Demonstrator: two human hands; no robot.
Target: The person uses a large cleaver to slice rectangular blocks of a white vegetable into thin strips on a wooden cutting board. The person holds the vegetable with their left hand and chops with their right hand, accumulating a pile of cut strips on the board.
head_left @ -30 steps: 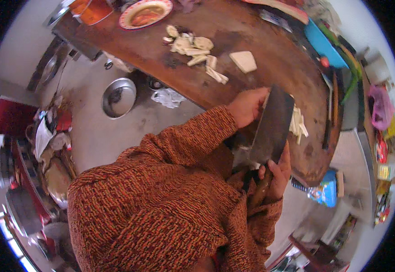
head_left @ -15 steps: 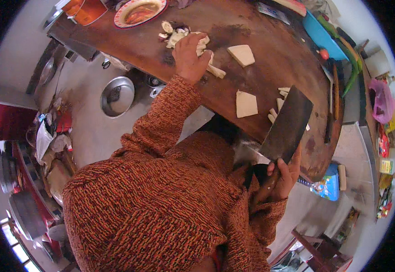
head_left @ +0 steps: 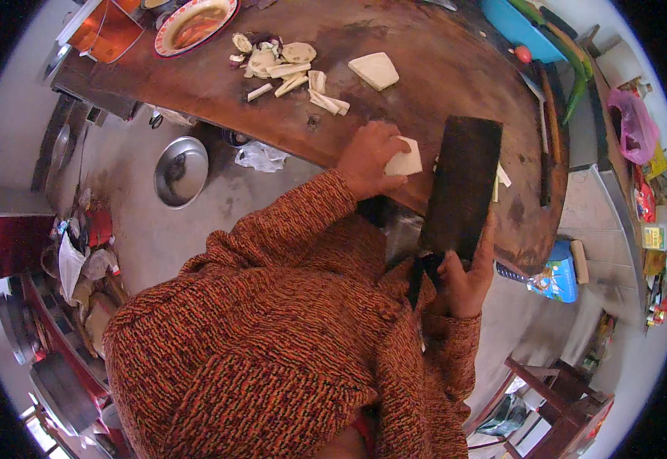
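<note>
My right hand (head_left: 467,279) is wrapped round the handle of a broad dark cleaver (head_left: 463,183), its blade raised above the wooden table (head_left: 303,145) near the front edge. Just left of the blade, my left hand (head_left: 368,161) has its fingers and thumb closed on a pale, flat slab (head_left: 406,159). Thin pale sticks (head_left: 502,176) lie partly hidden behind the cleaver. Another pale slab (head_left: 374,70) rests farther back on the table. To its left is a pile of pale slices and strips (head_left: 287,67).
At the back left, a red-rimmed enamel plate (head_left: 165,42) holds reddish liquid beside an orange container (head_left: 108,32). A blue basin (head_left: 525,30), a small red fruit (head_left: 522,53) and a long knife (head_left: 534,88) lie along the right side. A metal bowl (head_left: 181,172) stands on the floor.
My left hand has let go of the strips on the pile and moved right, onto the nearer slab. The cleaver in my right hand has turned more upright.
</note>
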